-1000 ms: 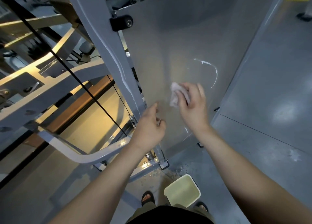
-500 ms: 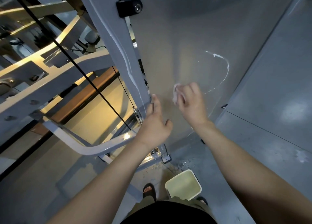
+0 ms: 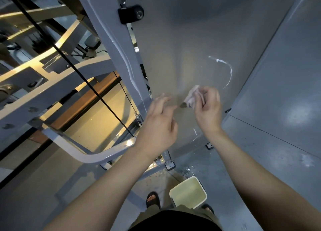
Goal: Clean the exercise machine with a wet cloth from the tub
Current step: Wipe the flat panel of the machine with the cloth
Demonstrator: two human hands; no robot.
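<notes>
Right hand (image 3: 207, 109): fingers curled tight round a bunched pale pink cloth (image 3: 192, 96), which sticks out past the fingertips, up and left of the grip. The cloth sits in front of the grey side panel (image 3: 173, 48) of the exercise machine (image 3: 57, 91); whether it touches the panel cannot be told.

Left hand (image 3: 159, 124): just left of the grip, fingers loose and spread, holding nothing, blurred.

1 white soapy streak (image 3: 230, 72) arcs on the panel above and right of the grip. Grey upright post (image 3: 111, 39) runs left of the left hand. 1 black knob (image 3: 131, 13) sits high above the grip.

Tub (image 3: 182, 184), pale and square, stands on the floor (image 3: 278, 126) well below the grip, between 2 sandalled feet (image 3: 152, 199). Water drops (image 3: 188, 170) lie just beyond the tub.
</notes>
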